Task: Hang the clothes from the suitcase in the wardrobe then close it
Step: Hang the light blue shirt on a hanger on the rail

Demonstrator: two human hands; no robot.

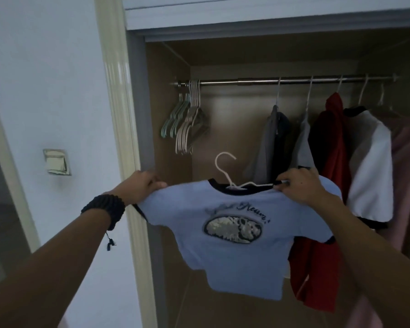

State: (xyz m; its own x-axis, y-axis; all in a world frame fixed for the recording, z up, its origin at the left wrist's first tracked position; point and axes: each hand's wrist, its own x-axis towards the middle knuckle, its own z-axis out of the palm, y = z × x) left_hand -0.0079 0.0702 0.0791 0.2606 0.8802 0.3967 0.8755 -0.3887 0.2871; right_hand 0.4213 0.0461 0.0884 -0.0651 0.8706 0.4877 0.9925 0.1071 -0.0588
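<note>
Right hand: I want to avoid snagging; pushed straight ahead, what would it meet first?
Probably the grey garment hanging directly beyond the right hand; depth is unclear, though.

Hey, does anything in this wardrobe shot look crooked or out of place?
Only the blue shirt. Its white hanger is tilted, hook leaning left, well below the rail, not hooked on. The left hand and right hand hold the shoulders. The other clothes hang normally; spare hangers bunch at the rail's left end.

The blue T-shirt (232, 235) hides most of its hanger (230, 176); its printed lettering is blurred.
</note>
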